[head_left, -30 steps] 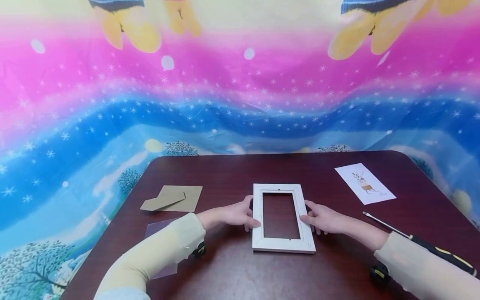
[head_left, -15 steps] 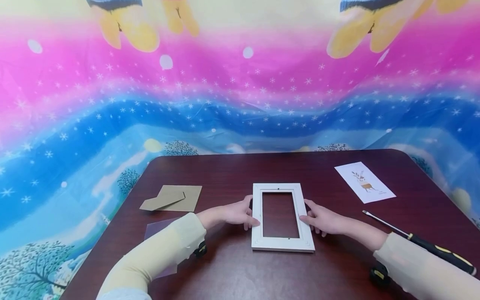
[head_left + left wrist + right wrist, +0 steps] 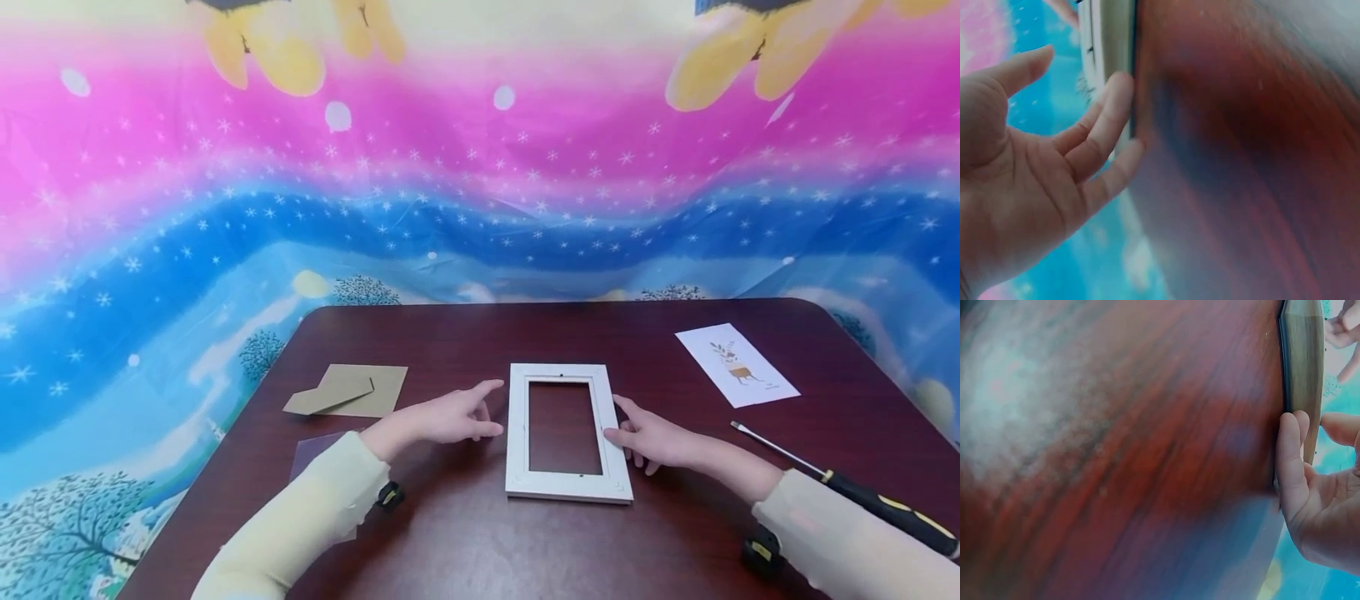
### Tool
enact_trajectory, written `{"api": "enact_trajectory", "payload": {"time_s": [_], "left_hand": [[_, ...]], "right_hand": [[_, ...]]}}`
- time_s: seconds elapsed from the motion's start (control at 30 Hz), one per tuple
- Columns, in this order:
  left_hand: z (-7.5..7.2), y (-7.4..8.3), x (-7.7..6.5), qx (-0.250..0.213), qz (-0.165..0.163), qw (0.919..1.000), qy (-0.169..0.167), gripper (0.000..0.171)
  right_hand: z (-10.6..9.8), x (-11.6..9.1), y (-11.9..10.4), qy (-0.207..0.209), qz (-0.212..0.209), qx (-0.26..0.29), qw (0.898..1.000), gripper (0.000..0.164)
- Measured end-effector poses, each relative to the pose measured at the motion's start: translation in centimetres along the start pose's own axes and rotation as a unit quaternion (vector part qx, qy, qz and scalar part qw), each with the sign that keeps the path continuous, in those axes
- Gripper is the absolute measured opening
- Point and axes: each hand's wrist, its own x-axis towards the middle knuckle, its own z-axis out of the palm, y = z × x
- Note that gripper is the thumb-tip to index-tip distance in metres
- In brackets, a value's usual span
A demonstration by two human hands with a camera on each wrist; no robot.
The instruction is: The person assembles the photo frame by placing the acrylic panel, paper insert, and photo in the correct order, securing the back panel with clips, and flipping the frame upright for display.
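A white rectangular picture frame (image 3: 519, 442) lies flat near the middle of the table, its opening showing the tabletop. My left hand (image 3: 453, 417) is just left of the frame, apart from it, with index finger and thumb extended. In the left wrist view, that hand (image 3: 1035, 169) holds nothing, its fingers loosely bent near the frame's side (image 3: 1116, 37). My right hand (image 3: 656, 437) grips the frame's right edge, thumb on top. The right wrist view shows its fingers (image 3: 1291, 450) against the frame's side (image 3: 1304, 362).
A brown backing board (image 3: 386, 390) with a stand leg lies at the left. A clear sheet (image 3: 311, 454) is partly hidden under my left sleeve. At right are a white card (image 3: 738, 367) with a plant drawing and a screwdriver (image 3: 855, 492). A patterned cloth (image 3: 480, 183) hangs behind the table.
My left hand has let go of the frame's left edge and moved slightly left, its fingers spreading. The right hand stays on the frame, which keeps its place on the table.
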Motion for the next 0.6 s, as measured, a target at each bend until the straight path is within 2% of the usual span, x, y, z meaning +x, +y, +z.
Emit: {"api": "enact_trajectory", "payload": {"time_s": [0.13, 0.3, 0.4, 0.53, 0.6], "left_hand": [[-1.3, -1.1, -3.1, 0.061, 0.014, 0.9962, 0.060, 0.064], [-2.7, -3.3, -7.4, 0.067, -0.006, 0.9907, 0.118, 0.058], [-3.4, -4.7, -9.9, 0.062, -0.025, 0.9887, 0.134, 0.061], [-4.0, -6.3, -12.8, 0.050, -0.055, 0.9878, 0.137, 0.068], [-4.1, -7.0, -14.1, 0.065, -0.072, 0.9851, 0.142, 0.071]], "right_hand": [[0.0, 0.0, 0.1, 0.000, 0.004, 0.001, 1.000, 0.077], [-0.1, 0.0, 0.1, -0.005, -0.005, 0.000, 1.000, 0.077], [0.0, 0.0, 0.1, -0.005, -0.006, 0.001, 1.000, 0.078], [0.0, 0.0, 0.2, -0.002, -0.001, 0.000, 1.000, 0.079], [-0.1, 0.1, 0.2, 0.000, -0.001, 0.000, 1.000, 0.079]]}}
